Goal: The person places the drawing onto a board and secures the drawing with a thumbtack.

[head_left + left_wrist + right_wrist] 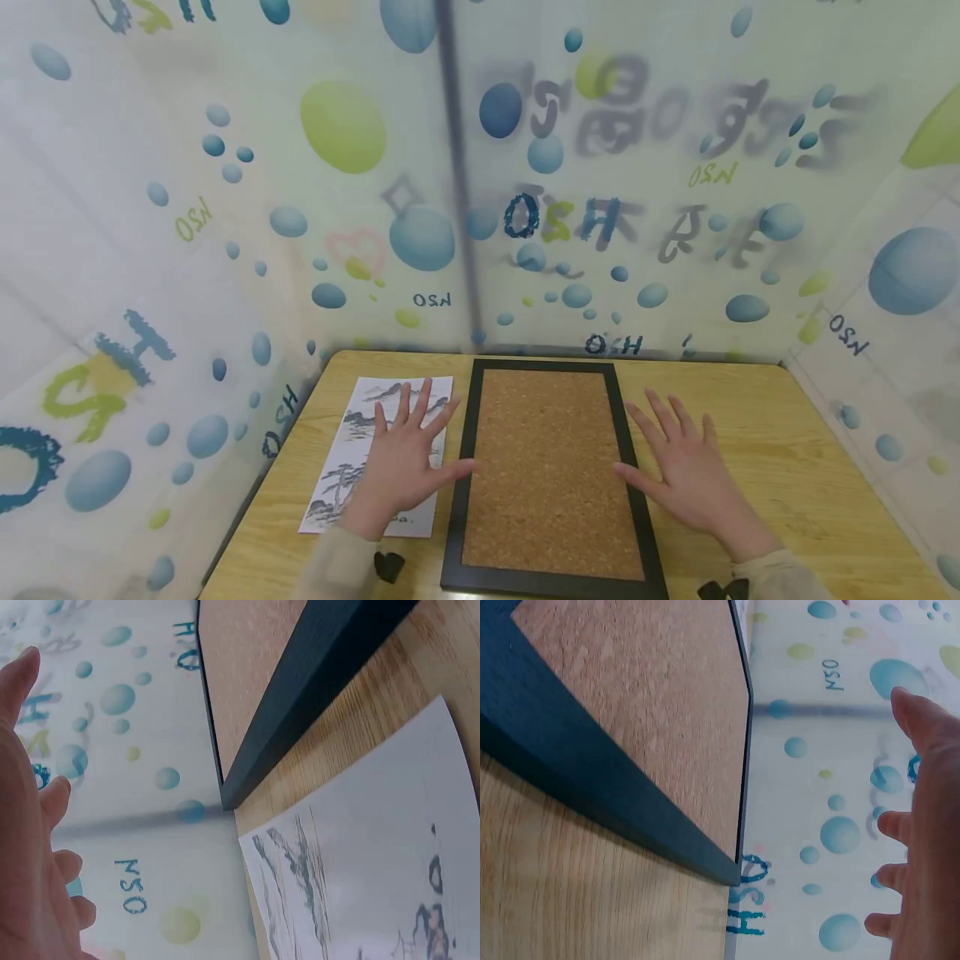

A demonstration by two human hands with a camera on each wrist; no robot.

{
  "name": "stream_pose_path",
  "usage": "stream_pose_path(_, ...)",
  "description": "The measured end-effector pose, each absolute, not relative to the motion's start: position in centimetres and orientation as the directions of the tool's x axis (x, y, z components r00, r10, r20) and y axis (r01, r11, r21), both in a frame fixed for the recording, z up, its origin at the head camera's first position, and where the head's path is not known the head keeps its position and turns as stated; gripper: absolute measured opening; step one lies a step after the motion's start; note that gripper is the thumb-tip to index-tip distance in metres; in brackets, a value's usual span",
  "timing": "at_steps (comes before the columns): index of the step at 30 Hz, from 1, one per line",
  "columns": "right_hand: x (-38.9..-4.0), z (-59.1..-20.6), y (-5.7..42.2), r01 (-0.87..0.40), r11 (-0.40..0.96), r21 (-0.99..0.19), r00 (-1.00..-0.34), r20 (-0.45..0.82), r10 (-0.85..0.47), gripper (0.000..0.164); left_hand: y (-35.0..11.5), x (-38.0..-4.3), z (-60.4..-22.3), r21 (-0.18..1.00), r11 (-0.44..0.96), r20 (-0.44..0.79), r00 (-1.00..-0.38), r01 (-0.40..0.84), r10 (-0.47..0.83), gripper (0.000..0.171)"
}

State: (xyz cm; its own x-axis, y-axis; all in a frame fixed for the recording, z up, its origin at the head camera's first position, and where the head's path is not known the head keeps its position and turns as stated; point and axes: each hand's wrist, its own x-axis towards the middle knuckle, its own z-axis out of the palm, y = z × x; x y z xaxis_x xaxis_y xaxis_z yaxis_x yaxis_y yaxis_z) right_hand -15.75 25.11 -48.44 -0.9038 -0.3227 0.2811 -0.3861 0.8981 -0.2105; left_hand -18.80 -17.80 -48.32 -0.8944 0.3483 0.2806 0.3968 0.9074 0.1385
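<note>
We see a flat rectangular cork board with a black frame [551, 479] lying on the pale wood-grained desk [810, 483], cork face up, its long axis running away from the person, with the far end close to the pale curtain printed with blue and green spots [652, 179]. The relation we would watch is how it sits between the two hands: the left hand [405, 467] hangs off its left long side and the right hand [686, 479] off its right, so neither is clearly nearer. Seen from the head, each thumb reaches inward across a black side rail, yet the wrist views show us both hands raised above the desk and apart from the board. Both are released, fingers straight and fanned, grasping nothing. To the left, just beside the board with a strip of bare wood between, we find a white paper sheet with a grey ink landscape [352, 454]. Its long axis also runs away from the person, slanting so that its far end sits further right than its near one. The left hand is much the nearer to this sheet, hovering over it and hiding part of the drawing from the head camera; to the right hand, it lies beyond the board.
</note>
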Motion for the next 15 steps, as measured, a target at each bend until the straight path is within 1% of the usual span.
stream_pose_path(5,-16.1,-48.5,26.3,-0.382,0.882,-0.277,-0.91,0.277,-0.308,0.084,-19.2,-19.0,-48.3,0.182,0.913,0.26,-0.913,0.365,0.314,0.099)
stream_pose_path(10,-16.4,-48.7,27.6,-0.366,0.853,-0.371,-0.923,0.264,-0.281,0.082,-20.5,-19.2,-48.4,0.271,0.907,0.225,-0.937,0.323,0.267,0.096)
stream_pose_path(15,-16.8,-48.9,28.7,-0.386,0.809,-0.443,-0.917,0.282,-0.283,0.078,-21.7,-19.4,-48.4,0.357,0.89,0.202,-0.954,0.283,0.222,0.096)
